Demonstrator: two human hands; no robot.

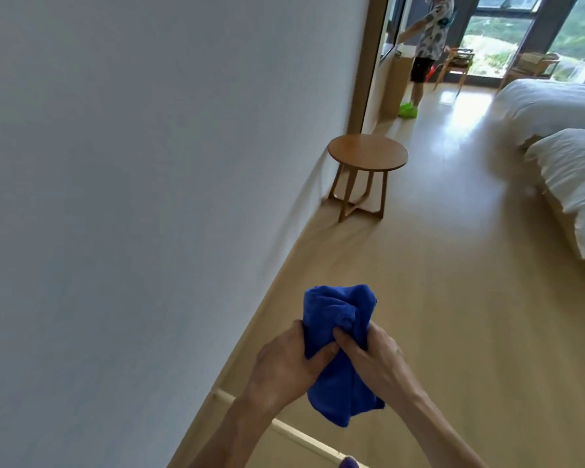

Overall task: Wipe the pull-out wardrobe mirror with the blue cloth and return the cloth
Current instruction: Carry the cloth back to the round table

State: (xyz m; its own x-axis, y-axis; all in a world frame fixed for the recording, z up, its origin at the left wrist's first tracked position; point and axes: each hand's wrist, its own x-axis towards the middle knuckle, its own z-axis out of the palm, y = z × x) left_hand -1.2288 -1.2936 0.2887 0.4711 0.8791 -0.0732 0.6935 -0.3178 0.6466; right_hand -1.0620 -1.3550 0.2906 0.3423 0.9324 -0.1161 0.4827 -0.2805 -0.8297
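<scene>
**Both hands bunch the blue cloth in mid-air beside the wall**

A pale wall [132, 163] fills the left half of the head view, running away to a wooden door frame [363, 72] at the far end. Light wood flooring [436, 265] spreads across the right half, bright with glare near the tall windows [500, 32] at the back. Two beds with white bedding [568, 136] sit along the right edge, one behind the other. Beyond the frame a second person [426, 45] in a patterned shirt, dark shorts and bright green shoes stands with one arm stretched toward the left; what that arm touches is too small to tell. Wooden chairs [456, 62] stand near the windows.

A round wooden side table [368, 153] on crossed legs stands just beside the wall, well apart from the hands.

Low in the middle of the view, the blue cloth [338, 309] is held up off the floor, crumpled into a loose bundle, its top bulging above the hands and its lower end hanging beneath them. The left hand [284, 363] grips the cloth's left side, fingers curled round it and thumb pressed on the front. The right hand [372, 356] grips the right side, its thumb dug into the folds near the middle. The two thumbs lie touching or almost so.
</scene>
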